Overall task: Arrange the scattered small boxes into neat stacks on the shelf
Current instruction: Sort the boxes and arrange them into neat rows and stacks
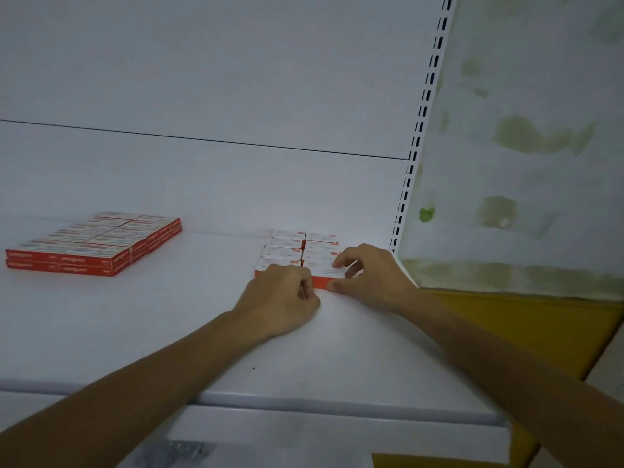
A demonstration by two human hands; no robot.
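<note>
Forearms reach in over the front lip of the white shelf; both hands meet at the front of the right-hand group of small boxes; left hand sits knuckles-up, fingers curled in against the red front face of the near-left box; whether that grip is clamped on the box or only butted against it I cannot tell, the fingertips are tucked out of sight; right hand has its grip clamped on the near-right box, thumb on the red front face, fingers bent over the white top; that box lies on the shelf at the front of the right column, touching its neighbours; behind it the group runs back two columns wide and four rows deep, edges fairly square; well apart to the left, the left block looks finished, two layers high and tidy; beyond, the back panel and the slotted upright; my read: this is the squaring-up step, seating the front row flush; the next move calls for a gentle rearward push with both hands level, so the row closes up without skewing the rows behind; then a clean lift away, dragging nothing out of line.
</note>
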